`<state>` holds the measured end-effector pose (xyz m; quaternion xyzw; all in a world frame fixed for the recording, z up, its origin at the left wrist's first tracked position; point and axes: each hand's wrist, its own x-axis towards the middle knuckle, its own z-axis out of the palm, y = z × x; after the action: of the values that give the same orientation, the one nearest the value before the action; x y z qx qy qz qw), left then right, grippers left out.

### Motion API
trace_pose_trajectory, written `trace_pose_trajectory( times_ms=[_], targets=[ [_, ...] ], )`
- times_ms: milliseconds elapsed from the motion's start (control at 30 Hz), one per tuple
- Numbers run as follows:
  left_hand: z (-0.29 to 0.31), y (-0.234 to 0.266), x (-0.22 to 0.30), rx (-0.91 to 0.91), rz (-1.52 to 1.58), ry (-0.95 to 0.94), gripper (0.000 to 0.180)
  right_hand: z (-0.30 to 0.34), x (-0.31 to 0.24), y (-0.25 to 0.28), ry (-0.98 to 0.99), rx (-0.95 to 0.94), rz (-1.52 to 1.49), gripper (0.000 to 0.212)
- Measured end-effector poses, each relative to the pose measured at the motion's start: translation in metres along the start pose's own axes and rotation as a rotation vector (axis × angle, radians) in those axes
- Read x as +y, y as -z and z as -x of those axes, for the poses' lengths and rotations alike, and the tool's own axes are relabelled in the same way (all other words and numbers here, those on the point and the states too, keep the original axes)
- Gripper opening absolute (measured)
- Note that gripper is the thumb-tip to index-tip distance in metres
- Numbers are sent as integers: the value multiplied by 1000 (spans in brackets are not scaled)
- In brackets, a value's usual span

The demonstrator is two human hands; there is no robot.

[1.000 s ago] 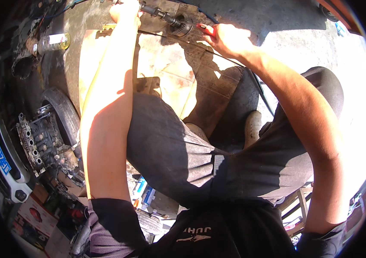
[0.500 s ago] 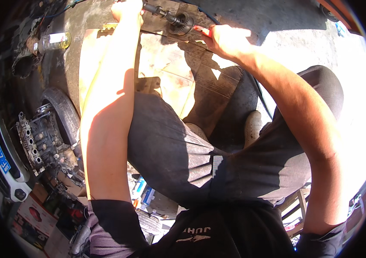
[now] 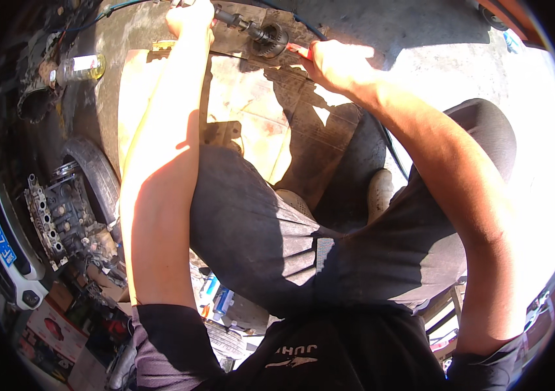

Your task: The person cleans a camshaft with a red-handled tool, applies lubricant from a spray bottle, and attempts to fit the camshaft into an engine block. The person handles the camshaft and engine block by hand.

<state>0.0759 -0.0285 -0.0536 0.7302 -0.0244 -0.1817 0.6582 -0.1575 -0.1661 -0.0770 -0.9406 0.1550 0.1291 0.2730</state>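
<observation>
At the top of the head view my left hand [image 3: 190, 18] is closed around one end of a dark metal camshaft [image 3: 243, 25]. The shaft slopes down to the right and ends in a toothed gear wheel [image 3: 271, 41]. My right hand [image 3: 331, 62] grips a red-handled tool [image 3: 299, 50] whose tip reaches the right side of the gear; its working end is too small to make out. Beneath both hands lies a stained cardboard sheet [image 3: 251, 98], part in sun and part in shadow.
On the left stand a clear bottle with yellowish liquid [image 3: 84, 67], a tyre [image 3: 93, 171] and an engine block [image 3: 62, 212]. Beyond them is the front of a white car [image 3: 10, 260]. A dark hose [image 3: 394, 146] runs past my right knee. My shoes [image 3: 379, 192] rest near the cardboard.
The gear end of the shaft and my right hand with the red-handled tool sit slightly further left and lower in the view. Both grips stay the same.
</observation>
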Motion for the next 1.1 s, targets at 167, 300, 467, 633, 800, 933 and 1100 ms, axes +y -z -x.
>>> trace_pose_trajectory(
  times_ms=[167,300,467,633,800,933,1100],
  targets=[
    [0,-1,2,3,-2,0,27,-4,5,-12,13,80,63,35],
    [2,-1,1,6,-6,-4,26,-6,18,-35,200,260,411,32],
    [0,-4,2,3,-11,-7,26,-11,33,-45,367,419,621,41],
    [1,1,1,19,-19,-7,25,-5,-17,22,-168,-124,34,37],
    [1,-2,1,16,-28,-6,24,-10,-16,27,-251,-164,-16,39],
    [2,-4,1,21,-38,-9,24,-15,-11,21,-259,-143,-46,38],
    [3,-5,0,35,-57,-5,23,-13,-11,22,-171,-132,-30,37]
  ],
)
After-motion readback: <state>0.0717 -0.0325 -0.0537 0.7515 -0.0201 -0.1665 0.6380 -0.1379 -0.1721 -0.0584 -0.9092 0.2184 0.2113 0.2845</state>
